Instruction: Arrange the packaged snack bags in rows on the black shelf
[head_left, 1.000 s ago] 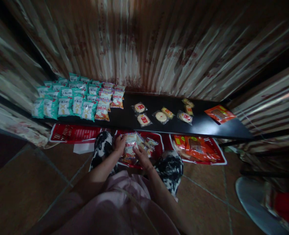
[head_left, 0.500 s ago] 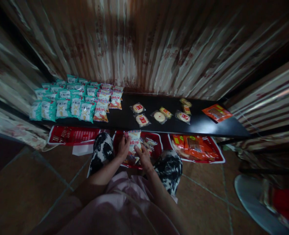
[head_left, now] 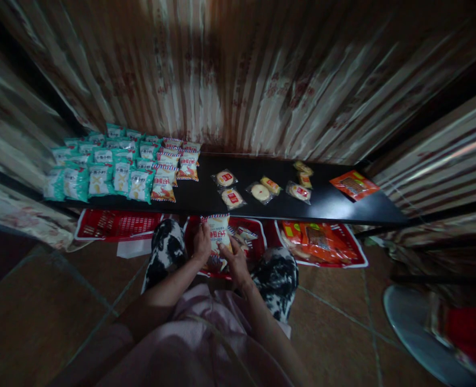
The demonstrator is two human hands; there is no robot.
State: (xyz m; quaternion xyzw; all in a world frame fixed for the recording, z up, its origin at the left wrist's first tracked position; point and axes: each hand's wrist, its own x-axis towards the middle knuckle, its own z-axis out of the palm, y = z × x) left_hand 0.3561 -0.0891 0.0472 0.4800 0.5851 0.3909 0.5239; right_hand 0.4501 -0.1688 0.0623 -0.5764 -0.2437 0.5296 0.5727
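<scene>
Between both hands I hold a white and orange snack bag (head_left: 218,228) with a striped top edge. My left hand (head_left: 202,243) grips its left side, and my right hand (head_left: 235,260) pinches its lower right. Beneath them a red basket (head_left: 264,242) between my knees contains more snack bags, partly hidden by my hands. On the black shelf (head_left: 206,199) ahead, matching orange and white bags (head_left: 164,184) stand in rows. Left of these are rows of several teal snack bags (head_left: 100,179).
Wrapped round cakes (head_left: 232,198) and small yellow packets (head_left: 270,185) lie mid-shelf. An orange packet (head_left: 354,185) rests at the right. Below are a red basket (head_left: 119,224) at left and another with orange packets (head_left: 318,242) at right. A grey rounded object (head_left: 407,328) sits lower right.
The view has shifted slightly, so most things appear a little further left. Both hands keep hold of the same snack bag, with hardly any change in grip.
</scene>
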